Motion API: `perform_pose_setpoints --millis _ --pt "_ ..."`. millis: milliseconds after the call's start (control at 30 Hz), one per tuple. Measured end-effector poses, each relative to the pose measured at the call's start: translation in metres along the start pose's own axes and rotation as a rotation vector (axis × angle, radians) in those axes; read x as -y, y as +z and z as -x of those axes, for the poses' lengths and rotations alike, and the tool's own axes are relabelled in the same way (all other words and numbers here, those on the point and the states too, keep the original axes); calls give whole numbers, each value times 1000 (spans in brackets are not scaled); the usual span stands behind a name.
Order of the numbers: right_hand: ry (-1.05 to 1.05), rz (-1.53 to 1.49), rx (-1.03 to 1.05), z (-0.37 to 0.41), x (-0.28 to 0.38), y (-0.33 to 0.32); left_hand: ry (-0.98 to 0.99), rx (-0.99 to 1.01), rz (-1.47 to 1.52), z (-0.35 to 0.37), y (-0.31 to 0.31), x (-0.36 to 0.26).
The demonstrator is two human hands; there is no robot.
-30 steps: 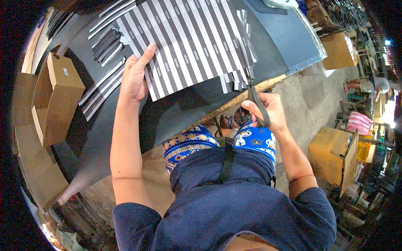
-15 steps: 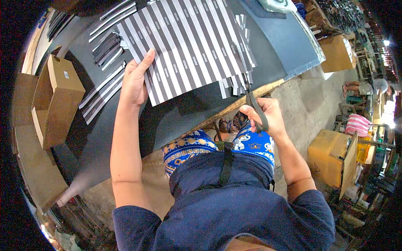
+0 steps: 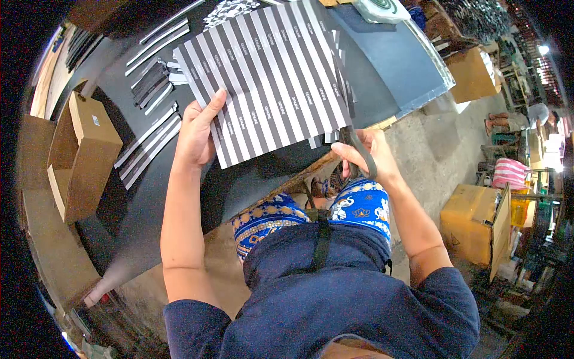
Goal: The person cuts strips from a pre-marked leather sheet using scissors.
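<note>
A black-and-white striped sheet (image 3: pixel 263 84) printed with the word GENUINE is raised over the dark tabletop. My left hand (image 3: pixel 199 128) grips its left edge, thumb on top and fingers underneath. Closed round the handles of a pair of scissors (image 3: pixel 362 152) is my right hand (image 3: pixel 373 158), at the sheet's lower right corner. The scissor blades lie along the right edge of the sheet, partly hidden by it. Cut striped strips (image 3: pixel 149 143) lie on the table left of my left hand, with a bundle of short dark strips (image 3: pixel 151 84) above them.
An open cardboard box (image 3: pixel 92 155) stands at the table's left. A blue-grey board (image 3: pixel 400 66) covers the right end, with a plastic-wrapped roll (image 3: pixel 382 9) on it. Another cardboard box (image 3: pixel 472 221) sits on the floor at right. A person (image 3: pixel 520 119) is farther off.
The sheet and my left hand have shifted slightly down and right in view. My right hand with the scissors has moved a little up and left, the blades farther along the sheet's right edge.
</note>
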State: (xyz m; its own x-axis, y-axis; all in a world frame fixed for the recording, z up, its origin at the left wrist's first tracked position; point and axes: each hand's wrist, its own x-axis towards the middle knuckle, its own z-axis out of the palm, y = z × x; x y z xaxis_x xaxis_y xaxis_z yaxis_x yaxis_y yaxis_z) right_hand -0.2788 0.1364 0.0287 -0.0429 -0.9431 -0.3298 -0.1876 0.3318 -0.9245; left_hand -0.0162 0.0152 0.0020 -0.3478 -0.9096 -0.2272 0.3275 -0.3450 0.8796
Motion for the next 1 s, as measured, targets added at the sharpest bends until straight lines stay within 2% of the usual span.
perform_pose_setpoints --millis 600,1000 --pt "-43 18 -34 -12 7 -2 47 10 113 -2 1 2" --pt "-8 51 -55 -13 10 -2 11 -3 67 0 2 -1"
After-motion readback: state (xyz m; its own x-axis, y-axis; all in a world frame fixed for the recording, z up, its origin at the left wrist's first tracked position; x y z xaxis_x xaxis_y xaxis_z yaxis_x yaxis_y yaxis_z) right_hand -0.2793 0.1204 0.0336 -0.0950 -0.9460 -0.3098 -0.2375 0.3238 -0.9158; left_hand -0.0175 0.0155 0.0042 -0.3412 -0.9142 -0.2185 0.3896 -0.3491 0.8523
